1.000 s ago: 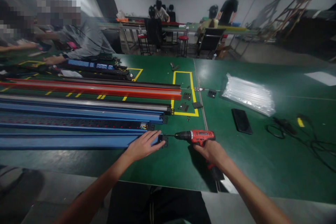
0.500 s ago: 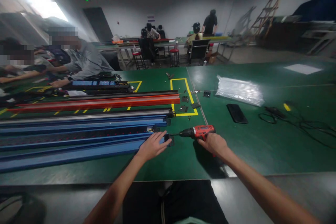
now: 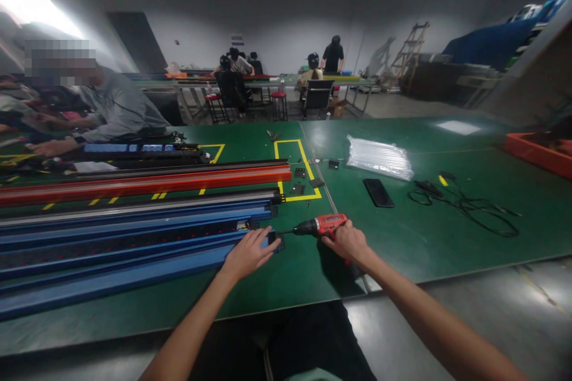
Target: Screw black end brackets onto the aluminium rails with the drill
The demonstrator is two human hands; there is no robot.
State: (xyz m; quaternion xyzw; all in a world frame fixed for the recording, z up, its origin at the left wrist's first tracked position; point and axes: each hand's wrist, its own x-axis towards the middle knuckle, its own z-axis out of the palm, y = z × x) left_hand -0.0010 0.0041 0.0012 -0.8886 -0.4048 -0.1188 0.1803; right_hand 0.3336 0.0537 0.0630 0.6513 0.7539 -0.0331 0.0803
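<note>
My right hand (image 3: 351,241) is closed around the grip of a red and black cordless drill (image 3: 330,224). The drill points left, and its long bit reaches the black end piece (image 3: 280,243) of the nearest blue rail (image 3: 179,274). Draped over that end of the rail, my left hand (image 3: 247,255) holds it with the fingers across the top. Whether a screw sits at the bit's tip is too small to tell. Just behind lies another blue rail with a dark inside and some wires at its end (image 3: 242,225).
Farther back are orange rails (image 3: 223,177) and small black end pieces (image 3: 298,189). To the right lie a phone (image 3: 378,192), a plastic-wrapped bundle (image 3: 379,158), cables (image 3: 473,208) and an orange bin (image 3: 540,152). A co-worker in grey (image 3: 120,104) sits at left.
The view has turned to the right, bringing the orange bin in at the right edge. Both hands and the drill keep the same placement at the rail's end.
</note>
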